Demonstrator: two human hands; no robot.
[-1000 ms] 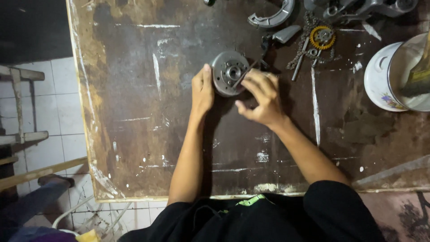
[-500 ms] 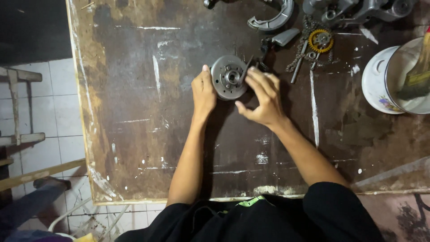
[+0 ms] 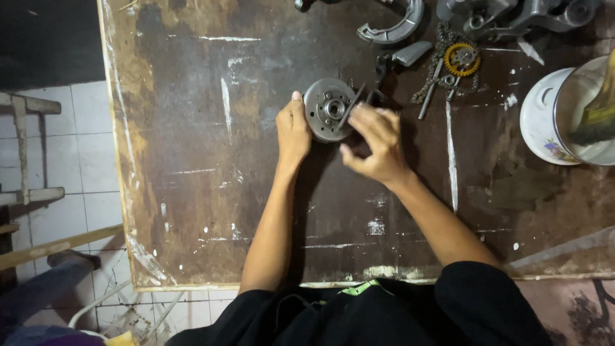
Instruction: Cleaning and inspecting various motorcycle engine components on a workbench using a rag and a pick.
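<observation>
A round grey metal disc (image 3: 325,107) with a hub and several holes lies flat on the dark worn table (image 3: 211,192). My left hand (image 3: 293,131) rests against the disc's left rim and steadies it. My right hand (image 3: 375,142) is closed on a thin dark tool (image 3: 353,104) whose tip lies across the disc's right side. Both forearms reach up from the near table edge.
Metal parts sit along the far edge: a curved brake shoe (image 3: 394,27), a chain with a yellow sprocket (image 3: 460,59), a grey engine casting (image 3: 519,14). A white bowl (image 3: 544,118) holding a clear container with a brush stands at right. Tiled floor lies left.
My right hand has lifted slightly off the disc and now holds the thin tool angled across it. The view has shifted a little; my left hand stays on the rim.
</observation>
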